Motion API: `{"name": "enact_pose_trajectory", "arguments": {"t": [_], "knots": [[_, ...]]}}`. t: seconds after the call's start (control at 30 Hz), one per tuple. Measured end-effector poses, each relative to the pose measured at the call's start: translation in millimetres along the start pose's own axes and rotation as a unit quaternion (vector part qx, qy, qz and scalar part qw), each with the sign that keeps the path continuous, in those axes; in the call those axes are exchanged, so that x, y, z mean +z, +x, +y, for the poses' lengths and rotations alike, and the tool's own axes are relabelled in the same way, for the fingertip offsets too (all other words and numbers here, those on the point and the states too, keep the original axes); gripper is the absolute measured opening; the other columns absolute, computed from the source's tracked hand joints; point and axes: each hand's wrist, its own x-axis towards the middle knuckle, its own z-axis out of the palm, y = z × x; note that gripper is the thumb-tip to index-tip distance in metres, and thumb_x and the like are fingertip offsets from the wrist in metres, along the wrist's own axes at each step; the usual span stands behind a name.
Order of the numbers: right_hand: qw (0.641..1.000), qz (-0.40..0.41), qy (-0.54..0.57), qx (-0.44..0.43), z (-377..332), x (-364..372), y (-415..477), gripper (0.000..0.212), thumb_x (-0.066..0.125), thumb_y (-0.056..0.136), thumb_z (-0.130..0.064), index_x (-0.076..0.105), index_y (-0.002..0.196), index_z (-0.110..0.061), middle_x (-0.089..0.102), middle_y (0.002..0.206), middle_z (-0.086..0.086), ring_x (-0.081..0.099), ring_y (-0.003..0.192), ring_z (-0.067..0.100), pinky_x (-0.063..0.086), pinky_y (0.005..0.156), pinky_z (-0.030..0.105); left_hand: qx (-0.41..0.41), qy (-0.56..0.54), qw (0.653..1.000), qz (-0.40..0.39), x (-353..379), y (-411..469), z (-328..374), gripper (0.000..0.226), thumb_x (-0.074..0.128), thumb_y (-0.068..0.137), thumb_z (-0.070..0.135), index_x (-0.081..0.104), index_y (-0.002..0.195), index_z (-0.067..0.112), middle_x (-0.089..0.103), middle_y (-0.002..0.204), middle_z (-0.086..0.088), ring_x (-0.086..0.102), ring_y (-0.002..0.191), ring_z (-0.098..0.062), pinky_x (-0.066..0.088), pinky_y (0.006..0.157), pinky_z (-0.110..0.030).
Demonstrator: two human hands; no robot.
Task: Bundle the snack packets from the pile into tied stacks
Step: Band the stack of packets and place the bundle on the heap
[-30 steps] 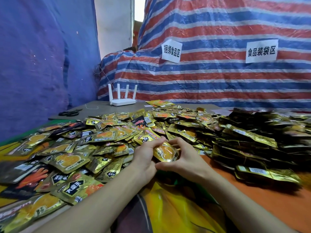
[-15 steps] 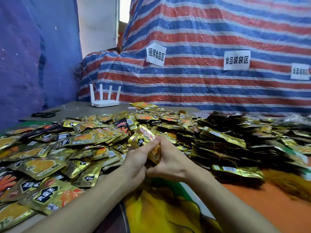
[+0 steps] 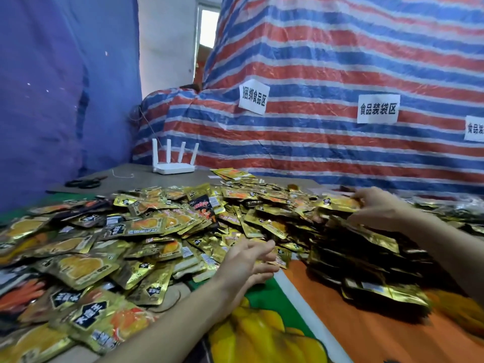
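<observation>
while my two hands are well apart, far left: scissors (image 3: 83,183) flat on the grey table (image 3: 131,183), beyond the pile.
router (image 3: 174,167): upright by the striped tarp (image 3: 314,153).
pile of snack packets (image 3: 146,231): loose, spread from left edge to centre.
left hand (image 3: 248,260): fingers straight, holding nothing, over the pile's near edge.
right hand (image 3: 377,205): fingers and thumb pinch gold packets (image 3: 337,204) atop the pile's far right.
dark heap (image 3: 366,258): just below that hand, on orange cloth (image 3: 366,336).
</observation>
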Motion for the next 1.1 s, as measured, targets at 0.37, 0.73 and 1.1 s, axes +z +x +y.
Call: {"name": "enact_pose_trajectory", "arguments": {"t": [0.37, 0.73, 1.1], "knots": [[0.986, -0.007, 0.165, 0.031, 56, 30, 9, 0.032, 0.079, 0.084, -0.032, 0.072, 0.11, -0.015, 0.071, 0.093, 0.001, 0.063, 0.084, 0.015, 0.044, 0.066, 0.027, -0.008, 0.037, 0.999, 0.002, -6, 6, -2, 0.018, 0.073, 0.09, 0.017, 0.065, 0.102, 0.007, 0.072, 0.092, -0.012, 0.073, 0.077, -0.028, 0.059, 0.073, -0.033], [0.986, 0.046, 0.159, 0.001, 47, 30, -11, 0.08, 0.058, 0.07, -0.07, 0.066, 0.126, -0.013, 0.066, 0.131, 0.01, 0.061, 0.112, 0.023, 0.049, 0.09, 0.036, -0.007, 0.05, 0.999, -0.001, -6, 6, -2, 0.024, 0.073, 0.089, 0.016, 0.066, 0.108, 0.003, 0.071, 0.096, -0.015, 0.072, 0.076, -0.03, 0.058, 0.067, -0.032], [0.994, 0.068, 0.088, 0.0, 47, 30, -15, 0.07, 0.069, 0.089, -0.054, 0.052, 0.143, -0.014, 0.058, 0.142, 0.01, 0.058, 0.125, 0.027, 0.049, 0.098, 0.039, 0.022, 0.147, 0.988, -0.037, -8, 1, 0, 0.023, 0.066, 0.096, 0.024, 0.068, 0.078, 0.01, 0.054, 0.055, -0.005, 0.045, 0.042, -0.016, 0.035, 0.043, -0.022]]}}
